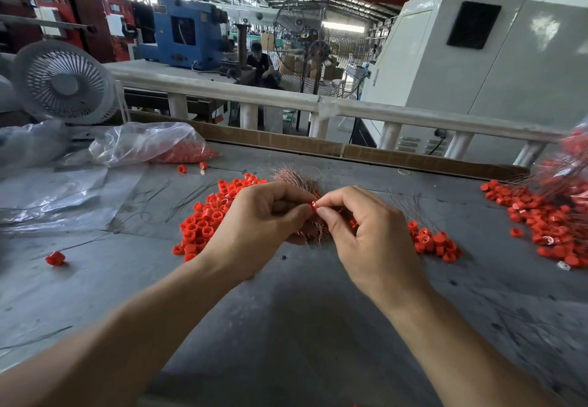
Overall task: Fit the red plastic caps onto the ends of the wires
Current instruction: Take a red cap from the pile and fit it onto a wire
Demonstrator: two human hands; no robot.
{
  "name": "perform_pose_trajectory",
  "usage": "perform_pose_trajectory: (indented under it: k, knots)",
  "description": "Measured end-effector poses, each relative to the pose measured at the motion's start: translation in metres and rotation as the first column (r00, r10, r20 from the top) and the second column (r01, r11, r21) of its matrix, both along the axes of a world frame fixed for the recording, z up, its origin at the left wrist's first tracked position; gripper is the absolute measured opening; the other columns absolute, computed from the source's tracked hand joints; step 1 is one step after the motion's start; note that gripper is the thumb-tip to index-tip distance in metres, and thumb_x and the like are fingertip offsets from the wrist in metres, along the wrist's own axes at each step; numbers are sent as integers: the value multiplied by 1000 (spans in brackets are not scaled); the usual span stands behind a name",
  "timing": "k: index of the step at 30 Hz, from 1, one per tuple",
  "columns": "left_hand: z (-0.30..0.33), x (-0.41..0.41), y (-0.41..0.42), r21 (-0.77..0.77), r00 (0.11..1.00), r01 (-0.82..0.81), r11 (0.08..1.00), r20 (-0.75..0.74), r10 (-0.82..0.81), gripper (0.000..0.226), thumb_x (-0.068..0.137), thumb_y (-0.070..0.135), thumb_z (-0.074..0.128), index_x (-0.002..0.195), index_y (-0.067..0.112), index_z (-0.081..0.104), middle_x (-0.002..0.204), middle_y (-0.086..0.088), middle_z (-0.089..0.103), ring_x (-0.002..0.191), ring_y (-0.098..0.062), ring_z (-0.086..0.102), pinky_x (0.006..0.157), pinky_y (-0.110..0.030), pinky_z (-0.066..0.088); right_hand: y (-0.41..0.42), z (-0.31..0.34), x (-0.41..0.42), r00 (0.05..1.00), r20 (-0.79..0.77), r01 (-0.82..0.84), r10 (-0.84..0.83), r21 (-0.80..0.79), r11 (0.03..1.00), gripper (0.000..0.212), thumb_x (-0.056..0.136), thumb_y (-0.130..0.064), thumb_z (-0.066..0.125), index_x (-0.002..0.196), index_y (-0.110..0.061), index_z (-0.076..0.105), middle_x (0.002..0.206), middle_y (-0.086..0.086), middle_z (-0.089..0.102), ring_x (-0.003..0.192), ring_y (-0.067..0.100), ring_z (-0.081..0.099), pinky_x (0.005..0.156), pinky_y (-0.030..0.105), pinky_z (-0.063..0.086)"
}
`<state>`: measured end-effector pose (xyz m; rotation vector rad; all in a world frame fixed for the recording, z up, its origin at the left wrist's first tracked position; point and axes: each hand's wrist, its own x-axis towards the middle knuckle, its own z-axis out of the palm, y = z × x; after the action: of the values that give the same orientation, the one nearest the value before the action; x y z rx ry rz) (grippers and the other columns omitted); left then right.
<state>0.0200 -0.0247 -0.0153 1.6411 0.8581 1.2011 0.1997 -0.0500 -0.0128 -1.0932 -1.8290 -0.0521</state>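
Red plastic is pinched between the two hands: one small red cap (313, 206) is held by the fingertips of the left hand (261, 222) and the right hand (366, 231), which are close together. A bundle of thin copper wires (297, 179) is gripped in the left hand and sticks out past it. A pile of red caps (206, 218) is spread on the grey surface (286, 327) just left of the hands. More caps (436, 242) are seen right of them.
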Motion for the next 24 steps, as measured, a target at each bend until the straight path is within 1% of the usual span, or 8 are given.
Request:
perform_pose_trajectory:
  k: [3,6,10,13,16,19,24]
  knots:
    - [-1,1,-1,39,1000,-28,999,-10,28,19,96,3,67,101,19,76,86,-6,78,84,-20,77,75,-35,64,0,0,0,1000,5,-1,1,1,1000,3,94,-16,73,93,-19,73,84,-11,67,80,7,63,69,26,51]
    - [-2,3,-2,46,999,-48,998,3,48,17,95,2,68,101,16,75,85,-6,78,82,-20,76,73,-33,64,1,0,0,1000,-29,-9,9,-16,1000,4,93,-15,74,93,-18,74,84,-12,67,81,6,64,71,21,50]
    - [-3,4,-2,55,998,-64,996,7,63,15,94,4,69,102,15,75,85,-6,78,82,-20,76,71,-31,63,1,-3,-1,992,-126,-27,19,-62,998,4,92,-15,75,94,-18,75,86,-13,71,85,7,67,74,14,49]
    - [-4,4,-1,65,998,-64,996,0,64,14,94,6,70,102,17,75,86,-4,78,82,-18,76,70,-29,61,1,-3,-1,991,-130,-24,16,-55,998,4,92,-14,75,93,-17,75,86,-13,71,85,6,67,74,13,48]
    - [-4,5,0,49,998,-58,997,19,57,14,95,7,70,100,19,75,85,-5,78,82,-19,76,70,-30,61,0,-2,-1,995,-95,-18,15,-32,999,5,92,-13,75,93,-18,74,85,-12,70,84,7,66,73,12,47]
    - [-4,5,0,32,998,-43,999,37,42,15,95,7,70,98,20,76,84,-6,78,81,-20,76,69,-29,61,0,0,0,997,-69,-30,29,-16,999,5,92,-11,75,93,-16,74,85,-10,69,83,8,66,74,16,48]
    - [-2,5,-1,-33,995,5,999,101,-1,11,95,7,69,99,15,75,85,-8,78,81,-18,75,71,-30,62,-1,-1,-1,992,-118,-50,47,-18,999,7,92,-10,74,93,-17,74,87,-11,70,87,8,67,76,14,48]
